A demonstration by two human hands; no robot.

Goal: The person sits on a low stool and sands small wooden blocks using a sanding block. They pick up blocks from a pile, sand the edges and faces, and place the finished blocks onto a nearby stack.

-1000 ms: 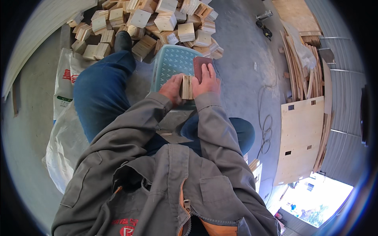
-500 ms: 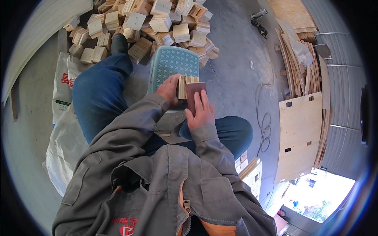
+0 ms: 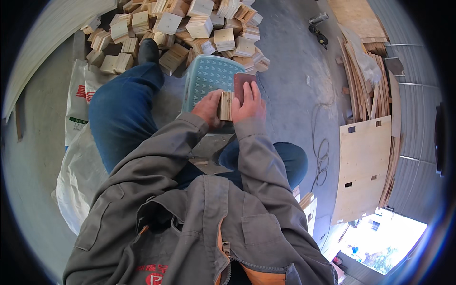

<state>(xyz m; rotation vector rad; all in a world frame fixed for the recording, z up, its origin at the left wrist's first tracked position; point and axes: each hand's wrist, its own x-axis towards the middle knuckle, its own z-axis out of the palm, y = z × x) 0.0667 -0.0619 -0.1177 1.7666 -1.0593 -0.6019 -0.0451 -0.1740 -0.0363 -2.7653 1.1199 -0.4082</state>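
A plywood block (image 3: 226,106) with layered edges stands on the near part of a light-blue plastic stool (image 3: 195,76). My left hand (image 3: 208,108) is closed on the block's left side. Against its right side lies a flat reddish-brown sanding block (image 3: 243,82), gripped in my right hand (image 3: 249,105) with the fingers laid over its face and the thumb toward the plywood. The sanding block's far end sticks out beyond my fingers. My right palm hides its near end.
A heap of plywood blocks (image 3: 199,27) lies beyond the stool, by my left boot (image 3: 148,51). White plastic sacks (image 3: 78,161) are on the left. To the right are a coiled cable (image 3: 322,164), a power tool (image 3: 318,35), stacked boards (image 3: 363,95) and a plywood sheet (image 3: 363,166).
My right hand has slid the sanding block away from me along the plywood block's right side. My left hand keeps its hold, and the whole view has shifted slightly.
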